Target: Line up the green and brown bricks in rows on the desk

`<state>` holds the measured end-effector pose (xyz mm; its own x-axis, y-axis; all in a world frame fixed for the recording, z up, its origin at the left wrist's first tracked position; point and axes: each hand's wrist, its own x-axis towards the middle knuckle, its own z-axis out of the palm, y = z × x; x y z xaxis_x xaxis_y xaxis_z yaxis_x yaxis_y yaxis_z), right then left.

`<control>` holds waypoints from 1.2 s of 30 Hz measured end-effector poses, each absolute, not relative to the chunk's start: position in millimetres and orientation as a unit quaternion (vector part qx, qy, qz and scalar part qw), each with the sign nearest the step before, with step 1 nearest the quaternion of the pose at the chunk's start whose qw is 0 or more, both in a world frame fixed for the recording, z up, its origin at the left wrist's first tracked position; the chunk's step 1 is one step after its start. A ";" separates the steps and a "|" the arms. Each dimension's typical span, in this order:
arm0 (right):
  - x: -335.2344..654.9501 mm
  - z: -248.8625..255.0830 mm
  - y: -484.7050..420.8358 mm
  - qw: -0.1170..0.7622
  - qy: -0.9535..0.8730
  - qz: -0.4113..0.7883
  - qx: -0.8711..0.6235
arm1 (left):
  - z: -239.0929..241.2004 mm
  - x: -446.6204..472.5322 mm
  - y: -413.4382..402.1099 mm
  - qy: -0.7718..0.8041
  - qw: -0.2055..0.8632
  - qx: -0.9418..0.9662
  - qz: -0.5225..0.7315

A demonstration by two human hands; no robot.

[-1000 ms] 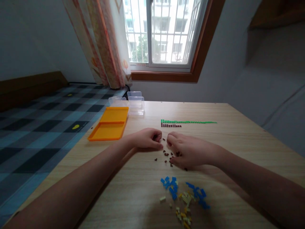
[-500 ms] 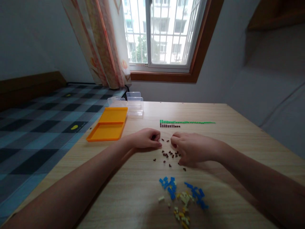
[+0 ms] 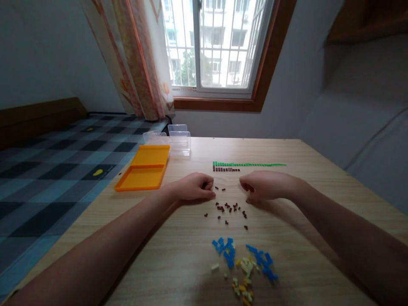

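My left hand rests on the table with its fingers curled in and the thumb low; I see nothing in it. Two small brown building bricks lie just right of its fingertips. Opposite, my right hand is curled, with a tiny brown brick at its thumb tip; its grip is partly hidden. Between and below the hands, several loose brown bricks are scattered. Beyond them runs a short row of brown bricks, alongside a longer row of green bricks.
Nearer me lie loose blue bricks, more blue ones to the right, and cream and yellow pieces. An opened orange case and clear plastic boxes stand at the table's left. A checked bed adjoins that side.
My right hand has moved right and away from me, off the scattered brown bricks, with a brown piece still at its thumb tip. My left hand stays in place; the view shifted slightly.
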<state>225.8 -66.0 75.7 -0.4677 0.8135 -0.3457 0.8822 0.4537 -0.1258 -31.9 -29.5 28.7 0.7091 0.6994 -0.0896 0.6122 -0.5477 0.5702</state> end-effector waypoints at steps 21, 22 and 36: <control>224.9 -1.7 -23.6 -0.269 0.823 -0.254 0.430 | 30.4 -28.8 -32.4 0.364 0.257 0.893 0.066; 225.2 -2.6 -24.0 -0.281 0.820 -0.264 0.423 | 31.4 -27.9 -33.2 0.363 0.252 0.895 0.063; 232.7 -4.8 -38.8 -0.329 0.754 -0.406 0.398 | 34.3 -22.5 -36.3 0.356 0.201 0.912 0.030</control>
